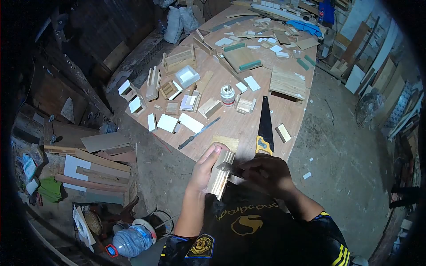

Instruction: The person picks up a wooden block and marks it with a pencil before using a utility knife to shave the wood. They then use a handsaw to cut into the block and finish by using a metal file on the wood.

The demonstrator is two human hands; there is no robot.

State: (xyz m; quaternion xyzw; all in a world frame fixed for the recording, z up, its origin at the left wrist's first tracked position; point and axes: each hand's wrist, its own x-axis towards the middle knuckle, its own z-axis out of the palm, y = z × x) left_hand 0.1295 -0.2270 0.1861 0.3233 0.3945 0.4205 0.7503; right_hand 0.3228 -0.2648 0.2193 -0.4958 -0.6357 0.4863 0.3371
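My left hand (205,169) is wrapped round a small piece made of layered wood (220,179), held upright near my chest. Its ridged plywood edges face my right side. In my right hand (268,175), which is partly in shadow, is what looks like a putty knife (227,167); its flat metal blade rests against the wooden piece. The handle is hidden in my fingers. Just beyond the right hand, a handsaw (265,124) with a yellow handle lies on the table. A small flat board (225,142) lies at the table edge past my left hand.
The wooden table (239,126) holds an open jar (227,95), a steel ruler or strip (199,132), several white offcuts (191,122) and small wooden boxes (181,62). A large water bottle (133,240) lies on the lower left. Boards (95,170) lean at left.
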